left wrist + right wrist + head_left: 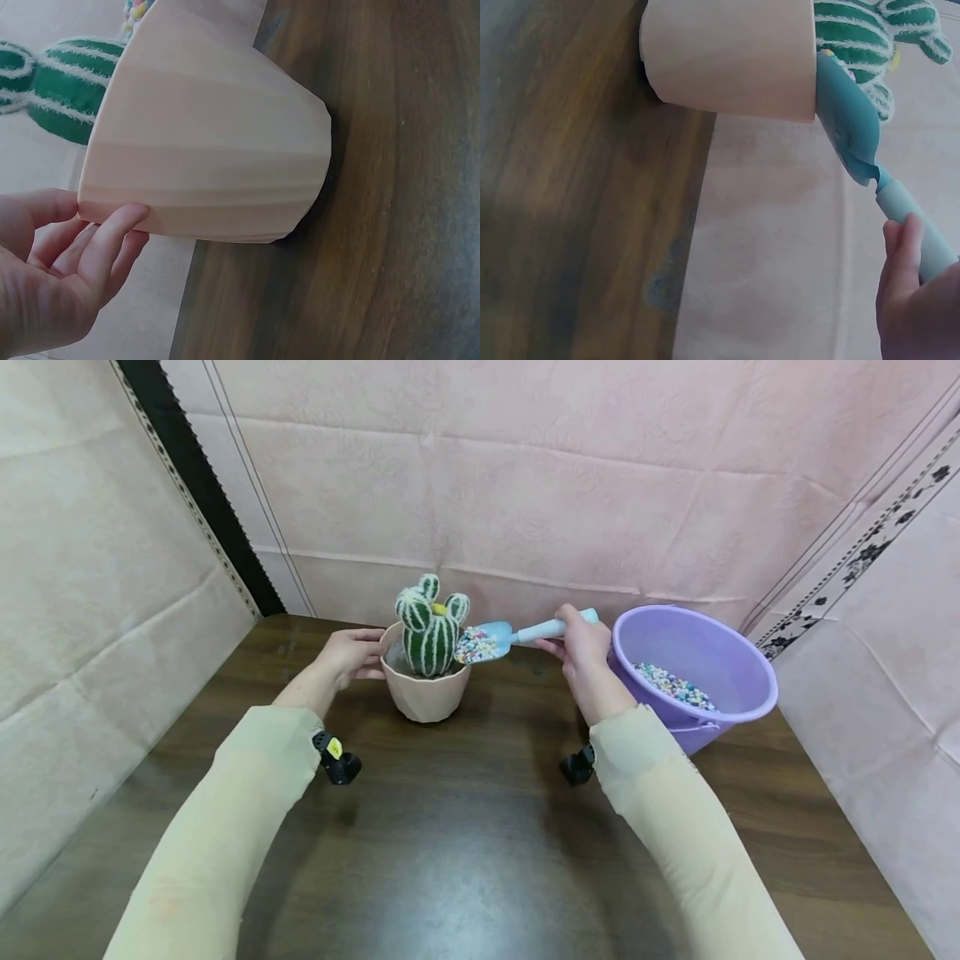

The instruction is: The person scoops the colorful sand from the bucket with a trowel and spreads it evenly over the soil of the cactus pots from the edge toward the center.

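The light-blue trowel's [504, 635] long axis runs leftward from the right hand [583, 643], sloping down so that its blade, loaded with multicoloured pellets [476, 645], reaches the right side of the flowerpot's [427, 697] rim (whether it actually touches, I cannot tell). The right hand grips the handle [542, 631]; the left hand [348, 657] pinches the rim's opposite side. The pot stands between the hands, just beside the left, holding a white-striped artificial cactus [429, 645]; the purple bucket [723, 652] stands beside the right.

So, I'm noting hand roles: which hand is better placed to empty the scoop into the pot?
Likely the right hand: it holds the loaded scoop at the rim of the pot. The left hand grips the pot's opposite side.
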